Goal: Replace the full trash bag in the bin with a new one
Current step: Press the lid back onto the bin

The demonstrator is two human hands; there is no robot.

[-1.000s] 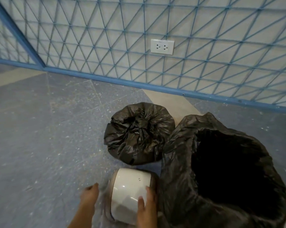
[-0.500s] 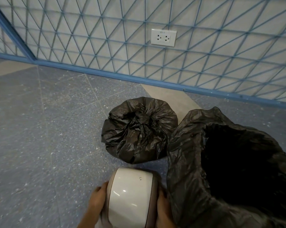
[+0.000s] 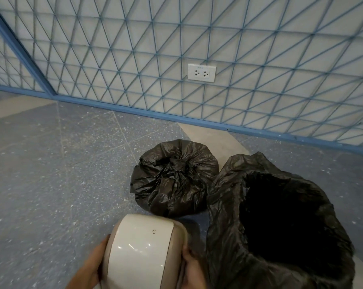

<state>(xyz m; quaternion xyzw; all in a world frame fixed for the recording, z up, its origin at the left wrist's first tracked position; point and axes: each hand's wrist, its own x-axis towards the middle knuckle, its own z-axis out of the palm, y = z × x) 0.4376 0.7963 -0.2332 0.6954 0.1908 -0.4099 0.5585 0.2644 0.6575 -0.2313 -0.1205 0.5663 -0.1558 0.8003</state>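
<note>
Head view: at the bottom centre of the frame the person holds a white and beige bin lid (image 3: 143,251) between both hands. The left hand (image 3: 93,265) grips its left edge with fingers curled round the rim; the right hand (image 3: 192,268) clasps its right edge, fingers mostly hidden behind it. At lower right, the bin (image 3: 224,236) is lined with a new black bag (image 3: 234,182) draped over its rim, mouth open. Just beside it, at centre, the tied full trash bag (image 3: 174,178) sits on the grey speckled floor (image 3: 51,174). In the upper centre, a white wall socket (image 3: 201,73) sits on the blue-latticed wall (image 3: 280,59).
</note>
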